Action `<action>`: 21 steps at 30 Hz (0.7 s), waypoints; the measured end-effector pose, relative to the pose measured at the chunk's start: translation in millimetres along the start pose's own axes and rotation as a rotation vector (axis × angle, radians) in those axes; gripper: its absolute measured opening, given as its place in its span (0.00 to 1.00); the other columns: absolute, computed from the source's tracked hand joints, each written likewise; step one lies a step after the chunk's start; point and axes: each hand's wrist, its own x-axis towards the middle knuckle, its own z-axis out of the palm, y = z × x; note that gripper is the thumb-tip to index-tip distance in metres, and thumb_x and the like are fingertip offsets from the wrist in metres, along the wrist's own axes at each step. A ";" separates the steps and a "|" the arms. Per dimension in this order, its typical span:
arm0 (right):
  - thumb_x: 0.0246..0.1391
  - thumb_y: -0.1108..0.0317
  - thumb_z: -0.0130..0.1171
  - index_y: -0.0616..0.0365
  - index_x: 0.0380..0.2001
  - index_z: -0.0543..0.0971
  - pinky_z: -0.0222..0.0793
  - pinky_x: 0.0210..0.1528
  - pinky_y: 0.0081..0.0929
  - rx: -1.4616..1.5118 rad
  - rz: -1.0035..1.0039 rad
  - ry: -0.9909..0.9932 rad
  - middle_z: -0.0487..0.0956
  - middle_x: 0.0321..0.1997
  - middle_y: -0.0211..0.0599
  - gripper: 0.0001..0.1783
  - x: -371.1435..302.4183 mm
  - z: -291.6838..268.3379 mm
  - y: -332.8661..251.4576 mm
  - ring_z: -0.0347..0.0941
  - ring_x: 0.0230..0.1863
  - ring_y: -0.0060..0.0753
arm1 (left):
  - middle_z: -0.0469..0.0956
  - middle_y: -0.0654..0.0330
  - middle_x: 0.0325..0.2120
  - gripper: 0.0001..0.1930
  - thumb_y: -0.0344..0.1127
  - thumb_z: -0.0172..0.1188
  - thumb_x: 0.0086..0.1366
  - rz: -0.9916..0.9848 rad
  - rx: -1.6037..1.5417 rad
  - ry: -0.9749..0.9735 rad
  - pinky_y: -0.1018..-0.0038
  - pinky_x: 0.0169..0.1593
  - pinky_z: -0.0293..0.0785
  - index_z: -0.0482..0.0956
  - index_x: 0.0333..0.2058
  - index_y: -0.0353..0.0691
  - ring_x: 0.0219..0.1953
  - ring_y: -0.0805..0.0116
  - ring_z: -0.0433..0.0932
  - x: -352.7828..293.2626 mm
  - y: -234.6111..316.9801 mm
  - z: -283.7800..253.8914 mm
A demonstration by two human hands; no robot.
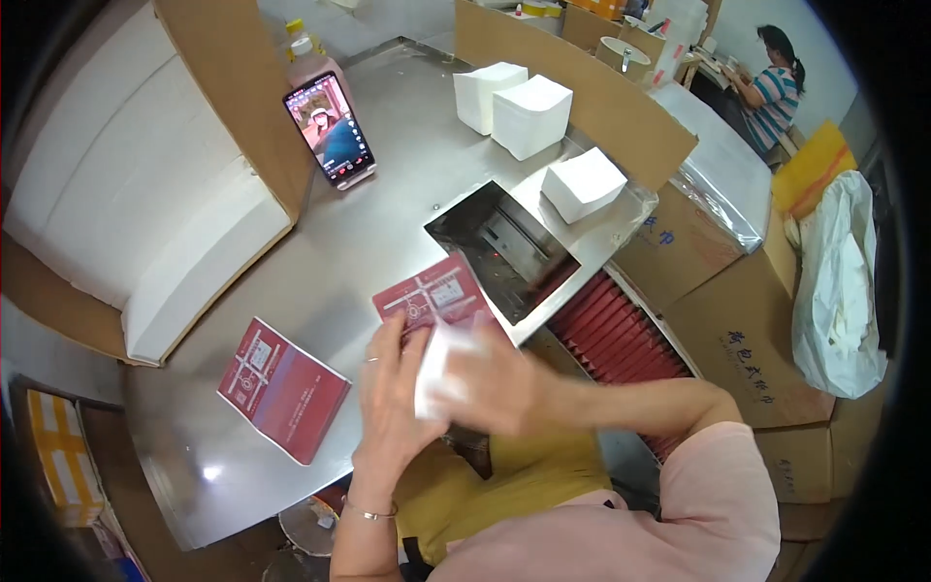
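Note:
My left hand (pixel 393 407) and my right hand (pixel 499 383) meet over the table's front edge, together gripping a small white stack of tissues (pixel 433 369). A dark red printed wrapper (pixel 436 296) sticks up behind the tissues, against my left fingers. The right hand is blurred. A stack of the same red wrappers (pixel 281 388) lies on the steel table (pixel 388 223) to the left of my left hand.
A square opening (pixel 504 252) in the table sits just beyond my hands, with a row of red packs (pixel 621 325) below it to the right. White tissue stacks (pixel 529 114) (pixel 582 182) stand farther back. A phone (pixel 330 128) leans at the back left. Cardboard boxes (pixel 747 320) and another person (pixel 771 92) are at right.

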 end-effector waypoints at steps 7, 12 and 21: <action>0.45 0.69 0.58 0.62 0.32 0.77 0.53 0.69 0.63 -0.325 0.264 -0.249 0.78 0.34 0.43 0.10 46.3 54.4 36.6 0.79 0.41 0.44 | 0.60 0.38 0.65 0.41 0.47 0.70 0.45 -0.161 0.172 0.257 0.48 0.62 0.54 0.70 0.58 0.37 0.69 0.36 0.55 12.6 10.6 36.0; 0.46 0.74 0.57 0.57 0.34 0.75 0.70 0.51 0.52 -0.328 0.377 0.051 0.78 0.40 0.37 0.09 4.5 -6.5 58.4 0.76 0.38 0.44 | 0.64 0.48 0.63 0.30 0.43 0.62 0.55 -0.216 0.380 0.057 0.49 0.59 0.57 0.74 0.58 0.44 0.62 0.40 0.61 -1.0 5.2 13.3; 0.54 0.65 0.61 0.60 0.25 0.81 0.65 0.44 0.42 -0.752 0.725 0.162 0.74 0.33 0.39 0.09 -45.5 -40.1 169.7 0.71 0.42 0.41 | 0.72 0.48 0.45 0.30 0.57 0.69 0.51 -0.154 0.468 0.152 0.51 0.51 0.59 0.79 0.46 0.42 0.49 0.49 0.68 15.4 8.8 10.7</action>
